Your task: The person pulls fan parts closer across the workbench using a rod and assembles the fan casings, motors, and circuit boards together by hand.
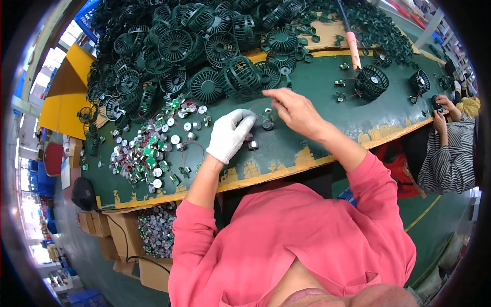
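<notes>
Left grip: left hand (231, 136) in white fabric glove, fingers curled together; whether anything was clamped inside could not be told.
Right grip: bare right hand (299, 113) held above the counter, index finger stretched leftward; contact or clamping could not be told.
Wire: thin red wire (259, 104) seen between the hands; ends hidden.
Motors at hands: silver-and-black small motor (267, 123) placed below the right fingertips, second silver cylindrical motor (252, 146) nearer the front edge; probably kept there for easy reach.
Left pile: silver motors with green circuit boards (151, 148) heaped beside the gloved hand, likely for short reach; wires tangled, snagging possible.
Far side: dark green plastic fan cages (176, 46) stacked high, crowding the space ahead of the hands.
Right side: dark green round cage with wired motor (372, 82) set apart on green counter (322, 77); pink-wrapped pole (353, 50) stood nearby, partly in the way.
</notes>
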Demonstrator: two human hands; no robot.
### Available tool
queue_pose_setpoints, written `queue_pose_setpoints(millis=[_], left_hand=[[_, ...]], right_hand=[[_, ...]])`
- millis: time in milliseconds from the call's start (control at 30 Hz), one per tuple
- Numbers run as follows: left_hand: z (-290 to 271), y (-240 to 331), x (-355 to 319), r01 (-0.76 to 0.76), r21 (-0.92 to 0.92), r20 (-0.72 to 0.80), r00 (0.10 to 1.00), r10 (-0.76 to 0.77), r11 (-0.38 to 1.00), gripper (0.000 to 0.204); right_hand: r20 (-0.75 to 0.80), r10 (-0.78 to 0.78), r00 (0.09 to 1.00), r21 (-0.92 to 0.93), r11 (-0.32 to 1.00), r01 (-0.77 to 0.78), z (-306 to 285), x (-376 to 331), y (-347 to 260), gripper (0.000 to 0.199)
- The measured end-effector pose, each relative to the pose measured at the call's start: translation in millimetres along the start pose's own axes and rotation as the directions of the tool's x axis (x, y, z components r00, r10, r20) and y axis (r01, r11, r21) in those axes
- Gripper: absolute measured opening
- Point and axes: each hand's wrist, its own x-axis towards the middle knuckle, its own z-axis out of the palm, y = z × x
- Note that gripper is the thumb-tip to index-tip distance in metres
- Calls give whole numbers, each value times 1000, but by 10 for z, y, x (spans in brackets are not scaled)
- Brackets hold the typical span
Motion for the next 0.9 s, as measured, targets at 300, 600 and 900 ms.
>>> queue_pose_setpoints(millis=[300,600,900], left_hand=[[-64,131,-58,-85,154,108,992,68,985,22],[-94,285,-109,-164,232,186,975,121,959,19],[-59,233,-138,-119,156,188,978,89,980,20]], right_hand=[[507,-268,820,58,959,277,-13,371,83,40],[567,-146,810,115,989,98,-105,331,30,32],[624,-211,753,321,947,0,-118,328,57,16]])
